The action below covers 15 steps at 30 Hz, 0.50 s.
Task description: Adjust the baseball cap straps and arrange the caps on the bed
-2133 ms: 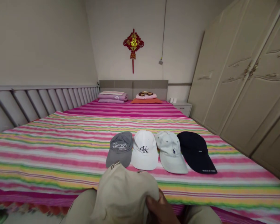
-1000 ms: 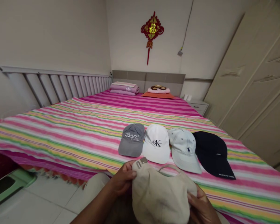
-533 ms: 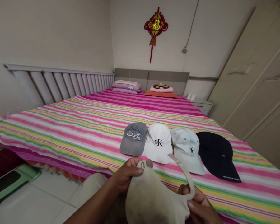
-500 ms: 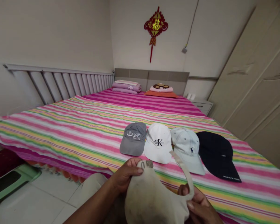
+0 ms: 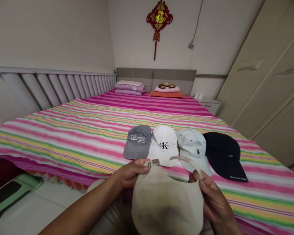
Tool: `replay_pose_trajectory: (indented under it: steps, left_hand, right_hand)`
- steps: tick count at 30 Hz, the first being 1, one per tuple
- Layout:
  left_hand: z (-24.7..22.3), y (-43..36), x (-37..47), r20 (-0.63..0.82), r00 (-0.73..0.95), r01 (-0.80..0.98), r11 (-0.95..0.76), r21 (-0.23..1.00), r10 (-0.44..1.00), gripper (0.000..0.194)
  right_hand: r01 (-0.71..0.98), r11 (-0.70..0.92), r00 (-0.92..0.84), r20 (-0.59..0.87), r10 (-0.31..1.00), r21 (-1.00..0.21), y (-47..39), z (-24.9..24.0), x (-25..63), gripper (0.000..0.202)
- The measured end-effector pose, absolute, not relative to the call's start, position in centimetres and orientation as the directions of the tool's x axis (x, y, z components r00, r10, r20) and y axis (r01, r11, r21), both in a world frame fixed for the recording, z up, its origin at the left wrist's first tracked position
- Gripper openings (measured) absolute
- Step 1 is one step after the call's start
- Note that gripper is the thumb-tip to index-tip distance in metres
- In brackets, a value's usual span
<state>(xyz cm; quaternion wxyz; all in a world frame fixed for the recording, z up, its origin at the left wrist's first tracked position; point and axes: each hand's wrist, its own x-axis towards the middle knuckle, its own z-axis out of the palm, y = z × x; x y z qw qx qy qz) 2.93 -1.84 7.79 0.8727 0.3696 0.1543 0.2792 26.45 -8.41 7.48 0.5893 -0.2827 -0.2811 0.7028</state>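
Between my two hands, low in the view, is a beige cap (image 5: 168, 204) with dark smudges. My left hand (image 5: 133, 172) pinches its back edge beside the metal buckle (image 5: 155, 162). At the other side, my right hand (image 5: 212, 192) grips the edge at the base of the strap (image 5: 186, 159), whose loose end arcs up and left. Beyond, in a row on the bed, lie a grey cap (image 5: 138, 143), a white cap (image 5: 164, 140), a pale blue cap (image 5: 192, 143) and a black cap (image 5: 221, 150).
The caps lie on a striped bedspread (image 5: 63, 133). Folded bedding (image 5: 129, 88) and a pillow stack (image 5: 167, 89) are by the headboard (image 5: 173, 76). A railing (image 5: 61, 85) runs along the left; a green stool (image 5: 19, 189) stands at lower left.
Both hands have raised the beige cap and spread it wider, showing more of its smudged surface. The strap's loose end has swung left and flatter. The view has shifted slightly.
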Motion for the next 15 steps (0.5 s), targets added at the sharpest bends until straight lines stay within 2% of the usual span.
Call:
replay_pose_trajectory:
  steps: [4,9,12,15]
  left_hand:
    - [7.8,-1.5,3.7,-0.031,0.754,-0.443,0.544,0.713,0.656,0.027]
    - [8.2,-1.6,4.6,0.005,0.694,-0.517,0.493,0.700,0.720,0.025]
    - [8.3,-1.8,4.8,-0.002,0.699,-0.505,0.496,0.707,0.715,0.024]
    - [8.4,-1.8,4.6,-0.021,0.696,-0.472,0.479,0.740,0.718,0.024]
  right_hand:
    - [-0.620,-0.134,-0.156,-0.046,0.987,-0.773,-8.1,8.2,26.3,0.022]
    - [-0.439,-0.297,-0.440,-0.086,0.894,-0.848,-8.2,8.5,26.3,0.048]
    - [-0.318,-0.302,-0.474,-0.126,0.872,-0.899,-8.6,8.1,26.5,0.038]
    - [-0.320,-0.241,-0.361,-0.117,0.925,-0.916,-9.2,7.3,26.7,0.027]
